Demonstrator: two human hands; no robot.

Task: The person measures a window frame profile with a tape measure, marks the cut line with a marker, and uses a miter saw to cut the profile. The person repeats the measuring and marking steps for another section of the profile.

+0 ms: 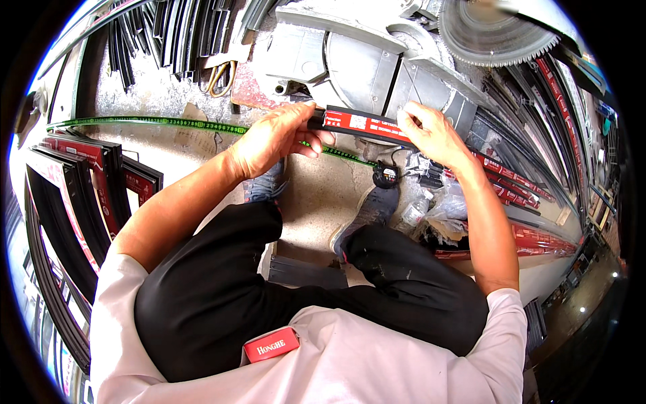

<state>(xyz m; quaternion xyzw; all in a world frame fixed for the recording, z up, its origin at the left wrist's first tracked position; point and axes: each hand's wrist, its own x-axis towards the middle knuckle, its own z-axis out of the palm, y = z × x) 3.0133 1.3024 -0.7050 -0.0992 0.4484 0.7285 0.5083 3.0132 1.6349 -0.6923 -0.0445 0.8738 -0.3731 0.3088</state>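
Note:
A short black profile strip with a red printed label on its face lies level between my hands, in front of the saw table. My left hand pinches its left end between thumb and forefinger, the other fingers loosely curled below. At the right end of the label, my right hand is closed with its fingers bent over the strip; whether it grips the strip or the label film is hidden. Below the strip, a black tape measure sits by my shoe, its green blade pulled out far to the left.
Just beyond my hands stands a grey miter saw table, its toothed round blade at the upper right. Long black and red profiles lean at left and lie at right. A plastic bottle lies near my right shoe.

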